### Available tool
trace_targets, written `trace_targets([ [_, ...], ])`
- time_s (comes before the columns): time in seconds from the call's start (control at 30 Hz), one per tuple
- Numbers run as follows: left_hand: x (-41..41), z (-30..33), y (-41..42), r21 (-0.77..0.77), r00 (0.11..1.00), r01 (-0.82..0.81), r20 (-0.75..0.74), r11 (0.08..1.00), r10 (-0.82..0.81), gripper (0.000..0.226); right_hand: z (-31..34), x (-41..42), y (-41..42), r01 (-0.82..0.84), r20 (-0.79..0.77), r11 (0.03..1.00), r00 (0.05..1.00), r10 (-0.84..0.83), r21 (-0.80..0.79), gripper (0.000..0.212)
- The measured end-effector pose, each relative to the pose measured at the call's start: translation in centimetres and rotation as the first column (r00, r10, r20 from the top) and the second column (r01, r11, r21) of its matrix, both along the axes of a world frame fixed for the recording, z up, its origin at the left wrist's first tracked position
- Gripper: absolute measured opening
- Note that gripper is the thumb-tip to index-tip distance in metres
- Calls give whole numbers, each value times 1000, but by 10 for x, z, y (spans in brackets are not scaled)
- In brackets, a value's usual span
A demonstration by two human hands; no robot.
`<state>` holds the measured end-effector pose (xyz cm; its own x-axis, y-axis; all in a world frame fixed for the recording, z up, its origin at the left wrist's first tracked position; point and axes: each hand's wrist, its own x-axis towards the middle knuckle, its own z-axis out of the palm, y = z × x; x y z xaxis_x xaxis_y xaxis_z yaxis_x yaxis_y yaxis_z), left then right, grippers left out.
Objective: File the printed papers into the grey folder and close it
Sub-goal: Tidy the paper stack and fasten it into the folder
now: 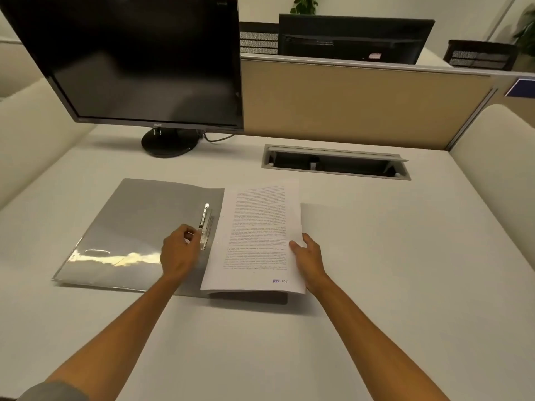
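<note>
The white tabletop (376, 256) carries a dark monitor (139, 59) at the rear left, its bezel logo too small to read. The grey folder (130, 233) lies open flat, exposing its metal spring clip (206, 225) beside the spine, ready to receive sheets. The printed papers (257, 238) rest over the folder's right half, near edge slightly lifted. The left hand (179, 253) pinches the clip's lower end, seemingly to lift it. The right hand (308, 256) grips the stack's right edge, steadying it. The footer reads "BOOK POST".
</note>
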<state>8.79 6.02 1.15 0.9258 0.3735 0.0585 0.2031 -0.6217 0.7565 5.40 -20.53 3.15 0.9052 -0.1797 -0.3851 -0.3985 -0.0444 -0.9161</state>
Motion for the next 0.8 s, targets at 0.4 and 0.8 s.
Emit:
trace_targets([
  [0.4, 37, -7, 37, 44, 997, 71, -40, 997, -69, 20, -2, 13, 25, 14, -13, 1000, 1000, -14, 19, 34],
  [0.8, 64, -8, 44, 56, 960, 275, -79, 960, -270, 26, -4, 14, 44, 33, -20, 999, 999, -34, -15, 38],
])
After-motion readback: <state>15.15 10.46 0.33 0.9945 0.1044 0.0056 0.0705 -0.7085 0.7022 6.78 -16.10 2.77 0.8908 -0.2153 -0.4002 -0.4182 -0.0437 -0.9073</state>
